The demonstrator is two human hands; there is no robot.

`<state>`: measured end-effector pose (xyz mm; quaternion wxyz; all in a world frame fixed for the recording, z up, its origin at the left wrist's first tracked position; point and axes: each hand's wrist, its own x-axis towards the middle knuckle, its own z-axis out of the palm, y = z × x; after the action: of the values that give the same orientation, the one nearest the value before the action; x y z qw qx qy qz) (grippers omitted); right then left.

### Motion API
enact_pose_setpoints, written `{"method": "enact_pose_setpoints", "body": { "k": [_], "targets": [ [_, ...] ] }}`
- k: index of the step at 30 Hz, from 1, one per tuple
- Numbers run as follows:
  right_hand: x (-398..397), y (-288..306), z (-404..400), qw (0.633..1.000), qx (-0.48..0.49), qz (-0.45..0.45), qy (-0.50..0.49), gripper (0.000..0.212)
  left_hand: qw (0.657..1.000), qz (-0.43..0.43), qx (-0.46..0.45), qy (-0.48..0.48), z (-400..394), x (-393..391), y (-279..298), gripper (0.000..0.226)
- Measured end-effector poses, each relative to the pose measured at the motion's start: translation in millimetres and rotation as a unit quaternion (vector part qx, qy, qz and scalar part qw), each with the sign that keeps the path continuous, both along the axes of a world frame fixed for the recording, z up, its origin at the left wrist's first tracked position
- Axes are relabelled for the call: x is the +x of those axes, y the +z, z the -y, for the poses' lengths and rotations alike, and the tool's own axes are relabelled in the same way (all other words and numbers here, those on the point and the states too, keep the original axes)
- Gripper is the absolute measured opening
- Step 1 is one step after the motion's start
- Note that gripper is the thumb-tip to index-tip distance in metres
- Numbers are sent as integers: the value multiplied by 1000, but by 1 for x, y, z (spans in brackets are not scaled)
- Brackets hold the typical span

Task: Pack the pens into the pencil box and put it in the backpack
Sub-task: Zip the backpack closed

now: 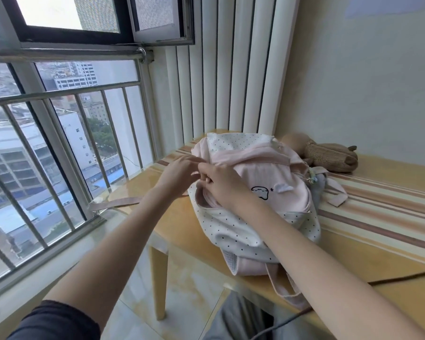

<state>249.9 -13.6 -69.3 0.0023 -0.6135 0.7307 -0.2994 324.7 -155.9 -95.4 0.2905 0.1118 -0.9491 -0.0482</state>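
A pink and white polka-dot backpack (243, 231) lies on its back on the wooden table (368, 244), its top end towards the window. Both hands meet at its left edge by the zip opening. My left hand (179, 173) pinches the fabric at the backpack's rim. My right hand (221, 185) rests on the front panel, fingers curled at the opening, seemingly on the zip. No pens or pencil box are visible.
A brown plush toy (329, 155) lies at the back of the table near the wall. A pink strap (115, 203) trails off the table's left corner. A dark cable (402, 278) crosses the front right. Window bars (59, 155) stand to the left.
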Motion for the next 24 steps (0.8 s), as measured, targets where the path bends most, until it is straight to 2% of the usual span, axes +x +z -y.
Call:
{"method": "enact_pose_setpoints", "body": {
  "k": [2,7,9,11,12,14,16,18,19,21,22,24],
  "targets": [
    [-5,-3,-16,1000,2,-20,0,7,1000,-10,-19,9,8,-3,-2,20],
    [1,1,-47,999,-18,-20,43,24,997,5,-14,77,10,-7,-1,22],
    [10,3,-62,994,-56,-23,88,22,992,1,9,125,14,-3,1,23],
    [12,4,-84,987,-89,-78,109,17,984,-10,57,170,25,5,3,23],
    [5,3,-96,985,-107,-91,100,16,981,-10,72,178,28,7,5,22],
    [-21,0,-115,989,-140,-44,19,23,982,14,69,178,27,3,12,20],
    [-53,-8,-125,987,-124,20,-98,28,985,56,37,160,17,-6,18,21],
    [-69,-17,-124,984,-63,55,-156,18,990,56,42,123,-5,-14,23,23],
    [-70,-21,-119,984,-43,66,-158,10,992,48,81,79,-20,-17,27,20],
    [-62,-22,-110,987,-27,66,-146,21,982,66,176,-28,-53,-26,32,11],
    [-60,-23,-104,987,-22,57,-150,26,974,88,194,-75,-69,-31,33,15],
    [-58,-21,-93,984,-3,27,-178,29,977,108,154,-98,-90,-44,24,44]
  ]
}}
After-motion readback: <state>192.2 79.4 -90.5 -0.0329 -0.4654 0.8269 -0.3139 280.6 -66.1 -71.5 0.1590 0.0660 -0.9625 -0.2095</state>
